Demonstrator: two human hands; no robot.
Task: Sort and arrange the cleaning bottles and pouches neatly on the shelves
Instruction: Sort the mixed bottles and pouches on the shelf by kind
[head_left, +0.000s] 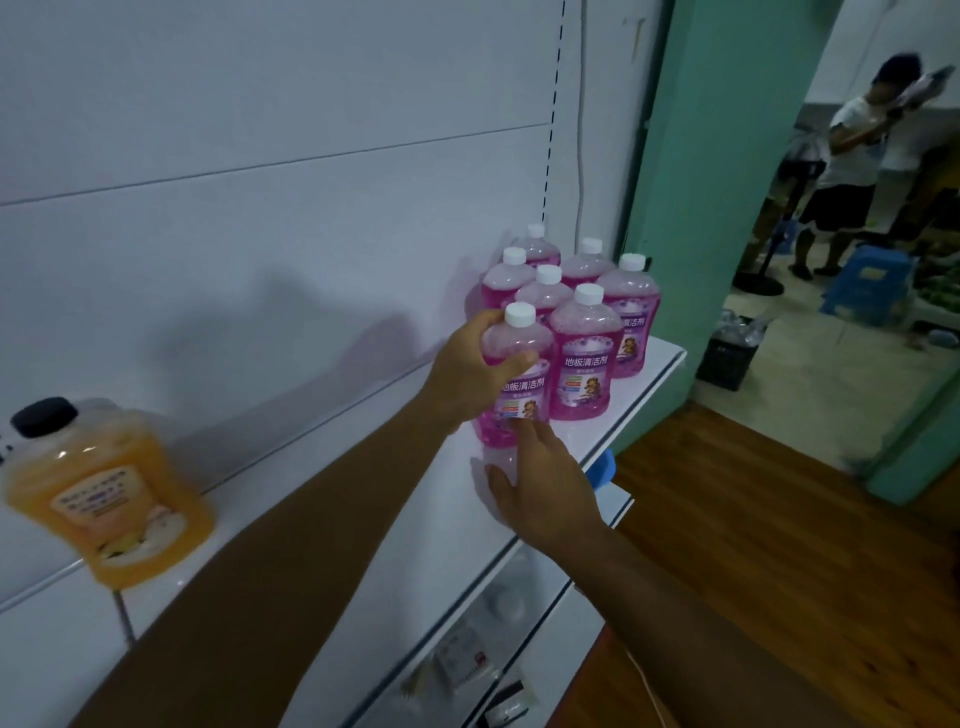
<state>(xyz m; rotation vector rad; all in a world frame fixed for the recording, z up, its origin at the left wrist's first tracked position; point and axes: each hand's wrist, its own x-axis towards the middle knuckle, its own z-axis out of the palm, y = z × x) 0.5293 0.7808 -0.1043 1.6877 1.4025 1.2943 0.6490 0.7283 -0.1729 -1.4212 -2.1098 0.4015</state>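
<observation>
Head camera view, looking down along two bare forearms at a white shelf against a white back panel. At the shelf's right end stands a cluster of pink floor-cleaner bottles with white caps, seven in all, packed in rough rows. The left hand grasps the nearest pink bottle around its shoulder, thumb curled across the front just above the label; this bottle stands upright at the front left of the cluster, touching its neighbour. The right hand sits low in front of that bottle, fingers relaxed and loosely spread, fingertips touching its base, gripping nothing. Well apart at the left end of the shelf stands an orange liquid bottle with a black cap, blurred. Beyond a green wall, in the background, another person stands near a blue stool. The step in hand appears to be settling this bottle into line. To do it well, keep it upright, slide it rather than lift, steady the base with the right fingertips, turn the label to face front like the one beside it, and square it with the row without knocking the bottles behind.
</observation>
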